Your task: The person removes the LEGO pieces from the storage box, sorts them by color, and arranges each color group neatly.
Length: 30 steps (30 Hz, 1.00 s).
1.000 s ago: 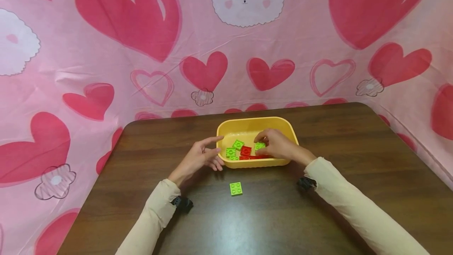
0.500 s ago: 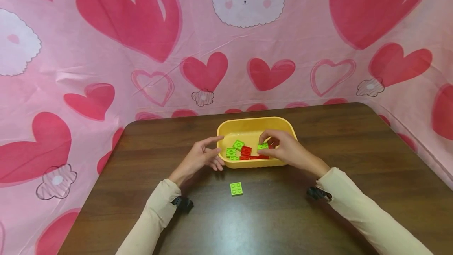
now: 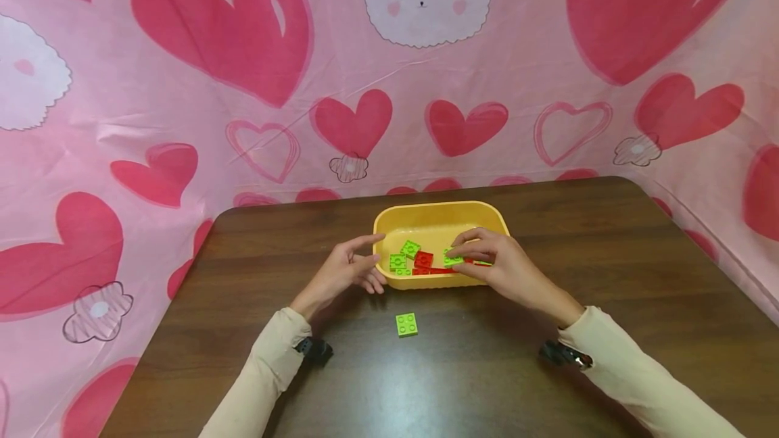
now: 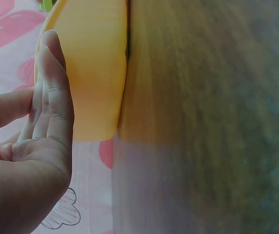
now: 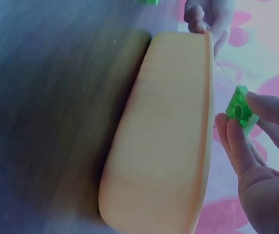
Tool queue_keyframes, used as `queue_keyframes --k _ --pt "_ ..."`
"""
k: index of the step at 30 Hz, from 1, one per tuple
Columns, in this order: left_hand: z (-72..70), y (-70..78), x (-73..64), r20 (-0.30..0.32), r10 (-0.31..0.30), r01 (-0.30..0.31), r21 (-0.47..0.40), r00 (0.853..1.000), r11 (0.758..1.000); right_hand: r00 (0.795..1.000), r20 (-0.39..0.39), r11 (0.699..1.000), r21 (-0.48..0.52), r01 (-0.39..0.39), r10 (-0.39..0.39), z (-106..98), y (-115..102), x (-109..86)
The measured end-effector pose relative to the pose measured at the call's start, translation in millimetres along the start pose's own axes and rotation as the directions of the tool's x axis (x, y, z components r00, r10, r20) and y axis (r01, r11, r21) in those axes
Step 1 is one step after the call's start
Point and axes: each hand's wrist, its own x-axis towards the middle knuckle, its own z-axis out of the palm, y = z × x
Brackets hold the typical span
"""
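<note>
My right hand [image 3: 502,265] pinches a green toy brick [image 5: 239,111] between thumb and fingertips. In the right wrist view the brick's hollow underside shows, above the rim of the yellow bin [image 5: 163,126]. My left hand [image 3: 341,272] rests at the bin's left end, its fingers extended along the wall [image 4: 93,97] in the left wrist view. Inside the bin lie a green brick [image 3: 397,261], another green brick [image 3: 410,249], a red brick [image 3: 423,259] and several more, partly hidden by the front wall and my right hand.
One green brick [image 3: 406,324] lies studs up on the dark wooden table [image 3: 274,242], in front of the bin. Pink heart-printed cloth [image 3: 517,32] hangs behind the table and along its sides.
My right hand has shifted right and slightly down with the green brick in its fingers, and its forearm has swung right. A bit of green now shows at the bin's right. The left hand stays put.
</note>
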Motion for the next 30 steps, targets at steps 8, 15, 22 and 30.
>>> queue_keyframes --k 8,15,22,30 --pt "0.3 1.4 -0.8 0.000 0.005 -0.005 -0.001 1.000 1.000 0.998 -0.048 0.997 -0.065 0.037 -0.040 5.5 -3.7 -16.6" --pt "0.8 1.9 -1.0 0.001 0.011 -0.011 0.002 1.000 1.000 0.997 -0.006 0.993 -0.085 0.082 -0.082 11.7 -6.4 -29.5" --pt "0.4 1.0 -0.6 0.002 0.013 -0.013 0.002 1.000 1.000 0.995 0.064 0.997 0.013 0.079 -0.080 21.5 -8.5 -36.7" --pt "0.7 0.7 0.0 0.002 0.007 -0.007 -0.005 1.000 1.000 0.987 0.139 0.995 -0.046 0.090 -0.082 36.2 -7.7 -38.1"
